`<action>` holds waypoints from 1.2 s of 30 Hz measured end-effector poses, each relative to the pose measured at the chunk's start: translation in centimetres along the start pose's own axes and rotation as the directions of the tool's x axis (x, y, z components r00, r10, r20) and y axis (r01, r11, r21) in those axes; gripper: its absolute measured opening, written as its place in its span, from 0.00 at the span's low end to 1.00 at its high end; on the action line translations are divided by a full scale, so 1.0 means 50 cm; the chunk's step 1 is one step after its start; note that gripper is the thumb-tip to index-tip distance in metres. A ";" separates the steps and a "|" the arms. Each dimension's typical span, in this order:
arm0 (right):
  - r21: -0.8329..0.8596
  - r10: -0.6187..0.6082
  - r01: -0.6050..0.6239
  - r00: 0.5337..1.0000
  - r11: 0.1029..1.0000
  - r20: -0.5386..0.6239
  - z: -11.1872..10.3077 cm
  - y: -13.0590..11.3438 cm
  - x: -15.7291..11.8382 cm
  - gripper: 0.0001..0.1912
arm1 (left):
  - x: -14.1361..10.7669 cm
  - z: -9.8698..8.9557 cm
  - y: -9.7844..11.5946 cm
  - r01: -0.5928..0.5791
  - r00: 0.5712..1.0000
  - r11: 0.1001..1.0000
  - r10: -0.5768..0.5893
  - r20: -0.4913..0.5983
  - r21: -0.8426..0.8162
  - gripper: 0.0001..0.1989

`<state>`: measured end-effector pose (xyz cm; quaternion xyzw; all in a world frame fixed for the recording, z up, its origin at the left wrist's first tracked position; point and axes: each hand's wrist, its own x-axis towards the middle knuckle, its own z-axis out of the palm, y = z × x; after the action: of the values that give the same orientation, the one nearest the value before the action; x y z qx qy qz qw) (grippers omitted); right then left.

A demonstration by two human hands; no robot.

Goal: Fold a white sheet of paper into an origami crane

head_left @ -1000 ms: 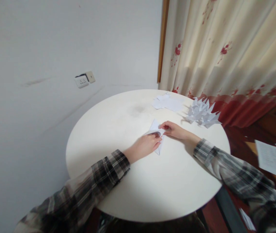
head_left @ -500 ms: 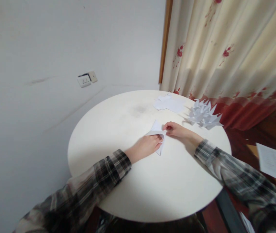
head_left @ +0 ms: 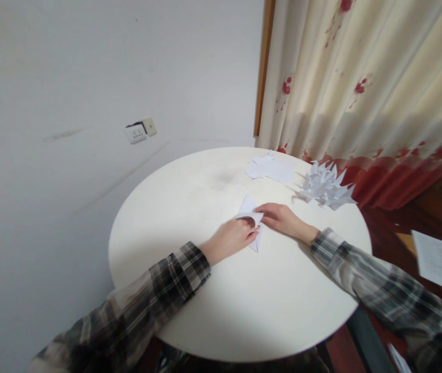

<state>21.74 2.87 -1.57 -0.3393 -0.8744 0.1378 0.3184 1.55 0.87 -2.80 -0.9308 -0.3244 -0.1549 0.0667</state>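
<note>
A small sheet of folded white paper [head_left: 247,203] lies on the round white table [head_left: 190,202], with pointed ends at top and bottom and one flap raised. My left hand [head_left: 236,237] is on its near half, fingers curled under the lifted flap and partly hidden by it. At the flap's right corner, my right hand [head_left: 281,218] has its thumb and fingers closed on the paper's edge.
Several folded paper pieces with pointed tips [head_left: 325,184] are clustered at the table's right back edge. Flat white paper sheets [head_left: 271,168] lie at the back. A wall with a socket [head_left: 135,133] stands behind on the left, a curtain [head_left: 322,93] on the right.
My right hand has moved slightly left and closed on the flap's corner. The left hand remains under the flap, and its fingers have shifted a little.
</note>
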 end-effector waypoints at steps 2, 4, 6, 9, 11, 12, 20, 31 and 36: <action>-0.064 -0.006 0.008 0.999 0.998 0.033 0.002 -0.002 0.001 0.14 | -0.002 0.000 -0.001 -0.009 1.000 1.000 0.009 -0.012 -0.010 0.10; -0.122 -0.020 0.028 0.998 0.992 0.064 0.005 -0.001 0.002 0.14 | -0.004 0.001 -0.001 -0.019 1.000 1.000 0.019 -0.025 -0.020 0.10; -0.170 -0.036 0.049 0.996 0.984 0.079 0.007 -0.001 0.003 0.14 | -0.003 0.002 -0.001 -0.010 1.000 1.000 0.009 -0.029 -0.014 0.11; -0.208 -0.054 0.068 0.996 0.976 0.073 0.008 -0.001 0.006 0.15 | 0.000 -0.002 0.002 0.004 1.000 1.000 -0.004 -0.016 0.030 0.11; -0.202 -0.061 0.073 0.996 0.977 0.065 0.007 -0.002 0.008 0.15 | 0.003 -0.010 0.004 -0.019 1.000 0.998 0.020 -0.020 0.060 0.11; -0.191 -0.062 0.073 0.996 0.979 0.064 0.005 -0.003 0.009 0.15 | 0.005 -0.016 0.005 -0.038 0.999 0.997 0.040 -0.031 0.067 0.11; -0.123 -0.058 0.066 0.996 0.990 0.068 -0.012 -0.002 0.013 0.16 | 0.016 -0.081 0.009 -0.090 0.928 0.996 0.090 -0.362 0.018 0.08; -0.217 -0.011 0.039 0.991 0.975 0.131 -0.021 -0.017 0.015 0.16 | 0.036 -0.114 -0.023 -0.180 0.980 0.881 0.121 -0.160 -0.438 0.14; -0.230 -0.035 0.068 0.989 0.971 0.145 -0.015 -0.024 0.015 0.19 | 0.035 -0.096 -0.024 -0.064 0.992 0.802 -0.014 -0.127 -0.594 0.14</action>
<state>21.20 2.51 -0.11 -0.3411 -0.9132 0.0489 0.2173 0.89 1.74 2.35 -0.8971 -0.2421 -0.3062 -0.2070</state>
